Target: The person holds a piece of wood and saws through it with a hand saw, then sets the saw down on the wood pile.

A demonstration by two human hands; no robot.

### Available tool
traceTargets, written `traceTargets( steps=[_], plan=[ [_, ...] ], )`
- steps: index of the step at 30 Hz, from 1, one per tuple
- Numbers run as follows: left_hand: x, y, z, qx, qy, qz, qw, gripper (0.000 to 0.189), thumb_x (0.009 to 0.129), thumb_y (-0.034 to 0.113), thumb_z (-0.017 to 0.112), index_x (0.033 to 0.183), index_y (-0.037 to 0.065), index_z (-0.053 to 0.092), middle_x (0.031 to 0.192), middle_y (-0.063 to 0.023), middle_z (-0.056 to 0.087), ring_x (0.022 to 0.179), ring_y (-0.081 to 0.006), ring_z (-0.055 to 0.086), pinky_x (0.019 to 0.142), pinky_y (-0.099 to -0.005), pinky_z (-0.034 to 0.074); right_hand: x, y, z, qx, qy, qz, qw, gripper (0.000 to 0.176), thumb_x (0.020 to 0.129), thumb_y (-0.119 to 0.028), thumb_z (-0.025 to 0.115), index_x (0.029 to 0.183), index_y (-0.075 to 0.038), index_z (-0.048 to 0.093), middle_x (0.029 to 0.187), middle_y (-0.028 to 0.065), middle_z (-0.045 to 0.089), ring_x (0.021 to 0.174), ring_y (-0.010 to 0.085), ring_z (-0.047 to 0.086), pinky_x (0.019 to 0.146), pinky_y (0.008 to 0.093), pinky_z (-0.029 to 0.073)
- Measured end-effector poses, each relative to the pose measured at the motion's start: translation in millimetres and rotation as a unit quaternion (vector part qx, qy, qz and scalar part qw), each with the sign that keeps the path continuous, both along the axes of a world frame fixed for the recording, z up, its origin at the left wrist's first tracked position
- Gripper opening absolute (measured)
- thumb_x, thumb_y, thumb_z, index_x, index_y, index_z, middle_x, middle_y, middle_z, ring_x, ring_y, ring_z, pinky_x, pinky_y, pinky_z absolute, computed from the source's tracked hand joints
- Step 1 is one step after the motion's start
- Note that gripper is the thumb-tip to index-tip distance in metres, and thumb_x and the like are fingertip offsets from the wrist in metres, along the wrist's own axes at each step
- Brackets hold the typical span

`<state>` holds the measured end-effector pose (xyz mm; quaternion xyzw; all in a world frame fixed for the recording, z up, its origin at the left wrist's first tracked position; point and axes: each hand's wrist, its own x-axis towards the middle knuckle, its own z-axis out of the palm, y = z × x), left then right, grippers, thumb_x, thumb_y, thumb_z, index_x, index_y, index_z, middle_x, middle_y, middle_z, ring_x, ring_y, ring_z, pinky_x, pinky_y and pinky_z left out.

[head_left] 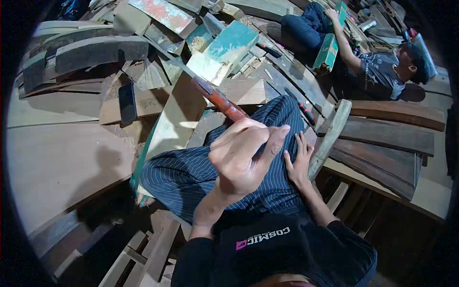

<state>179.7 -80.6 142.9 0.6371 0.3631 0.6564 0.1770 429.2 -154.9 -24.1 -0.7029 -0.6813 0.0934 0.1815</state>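
Observation:
My left hand (241,155) is raised over my lap, its fingers curled around the orange-red handle of a handsaw (217,99). The saw's long grey blade points up and left, seen nearly edge-on, over the wood pile. Below the blade lies a pale wood board (179,117) that slants up from beside my leg. My right hand (301,160) lies on my knee with fingers spread, beside a pale wooden bar (332,136). Striped trousers (191,172) cover my folded legs.
A phone (127,104) lies on a wood piece at left. Green-painted blocks (236,40) and curved dark planks (88,55) are piled ahead. Red-and-black handled tools (307,114) lie past my knee. At upper right another person (377,67) sits holding a green wooden beam (327,52).

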Motion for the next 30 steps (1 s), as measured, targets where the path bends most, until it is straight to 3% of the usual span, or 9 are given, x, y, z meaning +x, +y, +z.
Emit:
traceTargets(
  steps=[15,19,23,25,30],
  plan=[
    [-5,9,-10,0.039,0.006,0.006,0.999,0.013,0.075,-0.002,0.077,0.087,-0.005,0.073,0.070,-0.0114,0.068,0.061,-0.0227,0.065,0.052,-0.0292,0.051,1,1,-4,0.003,-0.011,0.002,1.000,0.064,0.086,-0.021,0.065,0.143,-0.004,0.041,0.155,0.0173,0.032,0.121,0.0416,0.038,0.107,0.0501,0.031],
    [-15,12,-7,0.029,0.033,0.014,0.999,0.011,0.079,0.006,0.077,0.079,-0.003,0.071,0.069,-0.0093,0.068,0.058,-0.0233,0.063,0.055,-0.0321,0.051,-1,3,0,0.001,-0.024,0.003,1.000,0.063,0.084,-0.019,0.066,0.141,-0.004,0.043,0.153,0.0181,0.035,0.120,0.0418,0.039,0.107,0.0500,0.031],
    [-50,16,-9,-0.010,0.004,0.086,0.996,0.022,0.089,0.015,0.063,0.078,-0.003,0.069,0.068,-0.0102,0.067,0.058,-0.0218,0.063,0.057,-0.0315,0.050,-5,11,3,0.000,0.049,-0.022,0.999,0.061,0.087,-0.019,0.064,0.141,-0.001,0.042,0.151,0.0201,0.037,0.126,0.0419,0.038,0.110,0.0490,0.027],
    [-71,20,-23,-0.046,-0.056,0.147,0.986,0.029,0.093,0.018,0.055,0.084,-0.005,0.069,0.069,-0.0111,0.068,0.061,-0.0181,0.063,0.059,-0.0291,0.050,-20,25,26,0.039,0.116,0.018,0.992,0.056,0.093,-0.029,0.059,0.138,0.001,0.044,0.148,0.0239,0.039,0.136,0.0411,0.037,0.112,0.0501,0.024],
    [-117,37,-53,-0.152,-0.131,0.247,0.948,0.031,0.100,0.017,0.049,0.093,-0.006,0.069,0.074,-0.0099,0.069,0.069,-0.0115,0.063,0.062,-0.0257,0.047,-71,52,111,0.127,0.256,0.253,0.924,0.061,0.092,-0.050,0.053,0.127,-0.001,0.053,0.132,0.0240,0.050,0.117,0.0370,0.048,0.100,0.0490,0.036]
  ],
)
